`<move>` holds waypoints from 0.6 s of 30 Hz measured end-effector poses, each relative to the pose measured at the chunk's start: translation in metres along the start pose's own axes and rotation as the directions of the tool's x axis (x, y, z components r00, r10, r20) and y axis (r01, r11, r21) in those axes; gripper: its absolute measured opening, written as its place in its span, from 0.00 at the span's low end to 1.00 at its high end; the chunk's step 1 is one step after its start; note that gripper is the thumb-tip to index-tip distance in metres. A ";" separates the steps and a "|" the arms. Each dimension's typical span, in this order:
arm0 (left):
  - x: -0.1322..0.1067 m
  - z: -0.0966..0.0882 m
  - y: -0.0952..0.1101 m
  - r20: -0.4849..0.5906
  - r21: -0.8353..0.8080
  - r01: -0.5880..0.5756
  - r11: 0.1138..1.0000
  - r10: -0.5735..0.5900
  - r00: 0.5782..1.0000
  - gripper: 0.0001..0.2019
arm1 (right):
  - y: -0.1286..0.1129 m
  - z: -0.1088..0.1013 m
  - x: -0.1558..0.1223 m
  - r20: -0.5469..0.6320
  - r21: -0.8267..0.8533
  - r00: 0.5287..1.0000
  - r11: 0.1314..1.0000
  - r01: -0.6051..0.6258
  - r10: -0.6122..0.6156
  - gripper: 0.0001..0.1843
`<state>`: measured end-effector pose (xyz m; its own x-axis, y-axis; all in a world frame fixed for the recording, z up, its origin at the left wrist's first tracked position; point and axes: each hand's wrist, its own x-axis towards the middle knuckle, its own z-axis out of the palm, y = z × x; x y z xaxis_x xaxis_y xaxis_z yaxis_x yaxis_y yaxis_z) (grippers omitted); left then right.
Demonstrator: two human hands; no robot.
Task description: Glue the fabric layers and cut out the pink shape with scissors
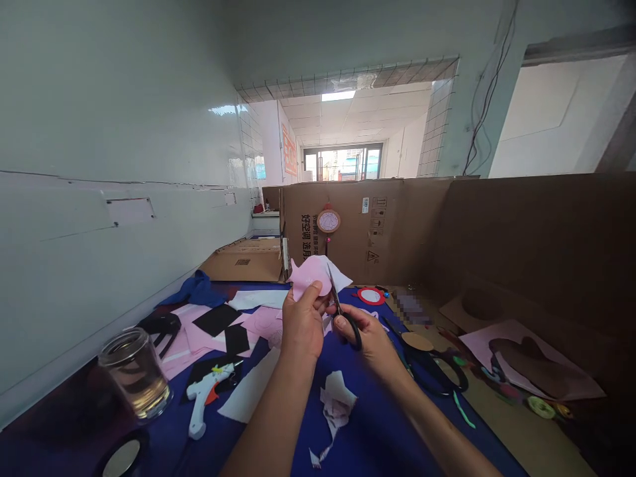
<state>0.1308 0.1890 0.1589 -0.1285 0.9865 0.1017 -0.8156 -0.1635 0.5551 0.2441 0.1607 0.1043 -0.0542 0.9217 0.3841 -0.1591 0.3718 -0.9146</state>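
Above the middle of the blue tabletop, my left hand (307,318) pinches a pink paper cutout (309,273) with a rounded outline, thumb on its face. A white sheet (338,273) shows behind the paper's right side. My right hand (366,331) has its fingers through the handles of black-handled scissors (350,326). The blades point up and away and meet the right edge of the paper; whether they are parted is hard to see. Below my hands, a crumpled paper scrap (338,401) lies on the blue cloth (342,450).
A glue gun (201,401) and a glass jar of liquid (136,377) stand at left, near pink sheets (191,334) and black squares (216,320). Cardboard panels (412,232) wall the back and right. A red-rimmed disc (371,296) and a second pair of scissors (442,371) lie right.
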 end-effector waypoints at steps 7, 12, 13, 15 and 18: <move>0.004 -0.004 0.000 0.034 -0.012 0.022 1.000 -0.021 0.999 0.23 | -0.004 -0.001 0.001 0.006 -0.004 1.000 1.000 -0.030 0.030 0.28; 0.005 -0.006 -0.002 0.046 -0.035 0.017 0.999 -0.015 0.999 0.23 | -0.004 -0.004 0.002 0.010 -0.002 0.999 0.999 -0.033 0.033 0.27; 0.005 -0.006 -0.002 0.042 -0.035 0.017 0.999 -0.016 0.999 0.22 | -0.004 -0.004 0.002 0.009 0.001 0.999 0.999 -0.032 0.032 0.27; 0.005 -0.007 -0.004 0.036 -0.031 0.018 0.999 -0.017 0.999 0.21 | -0.003 -0.003 0.002 0.007 0.009 1.000 1.000 -0.030 0.030 0.27; 0.006 -0.008 -0.005 0.036 -0.024 0.019 1.000 -0.019 0.999 0.21 | 0.000 -0.003 0.002 0.004 0.017 1.000 1.000 -0.025 0.025 0.28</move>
<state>0.1299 0.1954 0.1501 -0.0929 0.9883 0.1211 -0.8312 -0.1439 0.5371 0.2465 0.1628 0.1051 -0.0621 0.9302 0.3617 -0.1744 0.3467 -0.9216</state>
